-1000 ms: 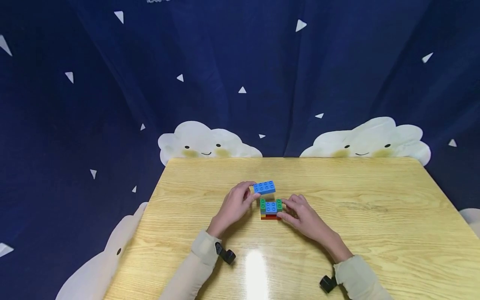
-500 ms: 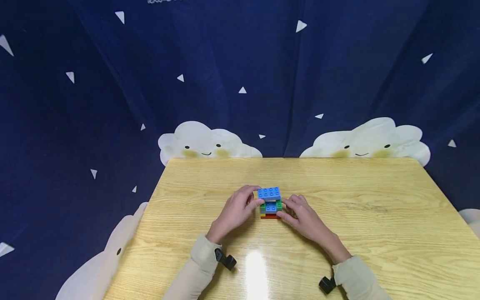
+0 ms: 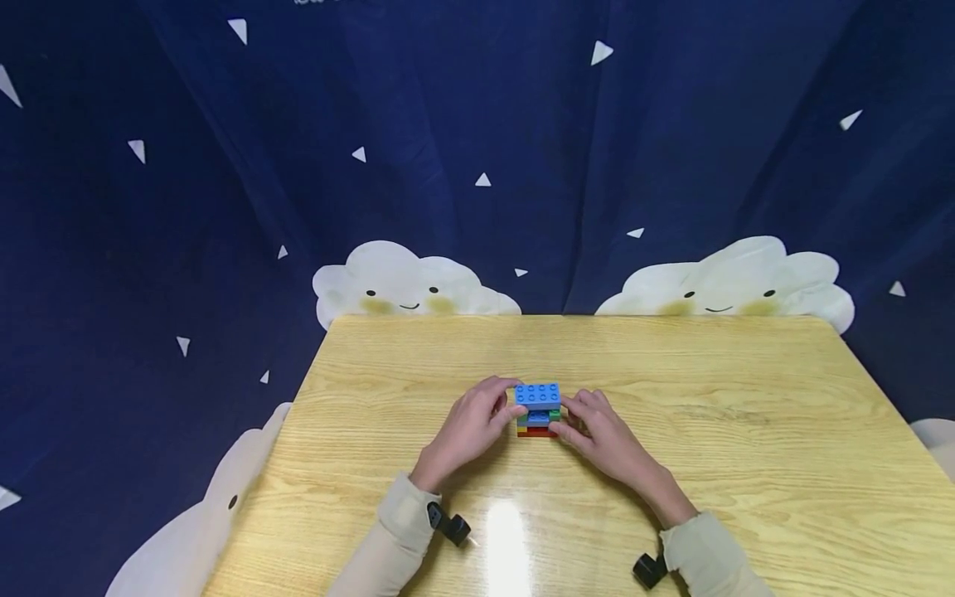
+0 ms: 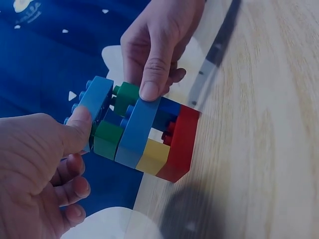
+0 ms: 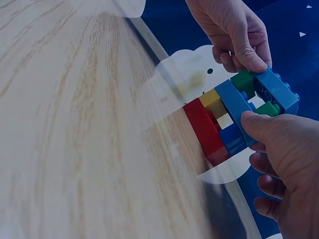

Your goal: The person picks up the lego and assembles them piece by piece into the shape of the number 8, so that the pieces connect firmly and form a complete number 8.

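Note:
A blue eight-stud brick (image 3: 539,396) is held by my left hand (image 3: 466,427), which pinches its left end between thumb and fingers. It sits right over two green bricks; in the left wrist view, the near green brick (image 4: 107,140) meets it, while studs of the far green brick (image 4: 128,93) show in a small gap. Below them is another long blue brick (image 4: 138,130), then a yellow brick (image 4: 153,155) and a darker blue brick (image 4: 167,113) on a red base brick (image 4: 182,142). My right hand (image 3: 608,435) grips the stack's right side, thumb against the middle blue brick.
The stack stands on a light wooden table (image 3: 746,414). Behind the table hangs a dark blue curtain (image 3: 418,99) with white triangles and cloud shapes. A small black camera (image 3: 457,529) sits at the left wrist, another camera (image 3: 649,570) at the right.
My left hand has brought the blue brick right and nearer, from behind the stack to over the green bricks, turning it level with them. The right hand has stayed on the stack.

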Available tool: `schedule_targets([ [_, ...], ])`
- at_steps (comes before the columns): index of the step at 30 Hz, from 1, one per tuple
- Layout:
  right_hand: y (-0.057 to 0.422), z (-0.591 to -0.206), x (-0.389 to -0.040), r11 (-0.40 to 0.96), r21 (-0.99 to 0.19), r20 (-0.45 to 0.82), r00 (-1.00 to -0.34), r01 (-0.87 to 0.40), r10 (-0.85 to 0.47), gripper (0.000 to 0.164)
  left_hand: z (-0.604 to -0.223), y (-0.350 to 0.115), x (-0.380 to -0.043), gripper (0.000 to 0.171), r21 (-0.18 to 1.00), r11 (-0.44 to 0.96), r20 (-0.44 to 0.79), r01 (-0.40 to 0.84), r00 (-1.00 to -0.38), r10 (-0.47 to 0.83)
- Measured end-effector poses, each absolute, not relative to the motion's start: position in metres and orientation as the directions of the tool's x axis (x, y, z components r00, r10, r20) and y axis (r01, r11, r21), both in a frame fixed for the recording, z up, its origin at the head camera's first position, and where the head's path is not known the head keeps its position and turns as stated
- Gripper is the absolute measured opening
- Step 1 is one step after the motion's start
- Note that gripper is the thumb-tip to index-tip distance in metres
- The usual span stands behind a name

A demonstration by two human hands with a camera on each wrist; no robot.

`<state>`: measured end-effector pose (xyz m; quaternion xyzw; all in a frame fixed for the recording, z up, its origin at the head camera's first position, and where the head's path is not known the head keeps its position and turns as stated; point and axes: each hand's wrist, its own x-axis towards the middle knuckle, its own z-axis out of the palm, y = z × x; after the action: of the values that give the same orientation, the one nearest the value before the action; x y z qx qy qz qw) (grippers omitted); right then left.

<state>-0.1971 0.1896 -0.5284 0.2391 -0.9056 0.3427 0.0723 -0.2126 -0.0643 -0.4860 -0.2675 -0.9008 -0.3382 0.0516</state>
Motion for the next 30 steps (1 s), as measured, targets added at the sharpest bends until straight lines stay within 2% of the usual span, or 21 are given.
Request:
schedule_targets([
  [6, 0.189, -0.532, -0.198, 0.646, -0.573, 0.322, -0.863, -0.505, -0.389, 0.030, -0.485, -0.062, -0.210, 0.048, 0.569, 0.646, 0.263, 0.510, -0.856, 0.444],
  [9, 0.189, -0.533, -0.198, 0.647, -0.572, 0.325, -0.863, -0.504, -0.386, 0.029, -0.485, -0.061, -0.209, 0.046, 0.547, 0.661, 0.267, 0.514, -0.855, 0.444],
  [20, 0.190, -0.528, -0.197, 0.640, -0.595, 0.292, -0.873, -0.486, -0.391, 0.046, -0.487, -0.058, -0.210, 0.041, 0.489, 0.686, 0.307, 0.539, -0.842, 0.443],
  [25, 0.190, -0.515, -0.195, 0.589, -0.637, 0.334, -0.866, -0.498, -0.371, 0.053, -0.488, -0.057, -0.211, 0.041, 0.474, 0.689, 0.323, 0.548, -0.836, 0.443],
  [30, 0.187, -0.508, -0.196, 0.573, -0.631, 0.380, -0.852, -0.523, -0.359, 0.046, -0.489, -0.057, -0.211, 0.040, 0.481, 0.684, 0.335, 0.549, -0.836, 0.435],
])
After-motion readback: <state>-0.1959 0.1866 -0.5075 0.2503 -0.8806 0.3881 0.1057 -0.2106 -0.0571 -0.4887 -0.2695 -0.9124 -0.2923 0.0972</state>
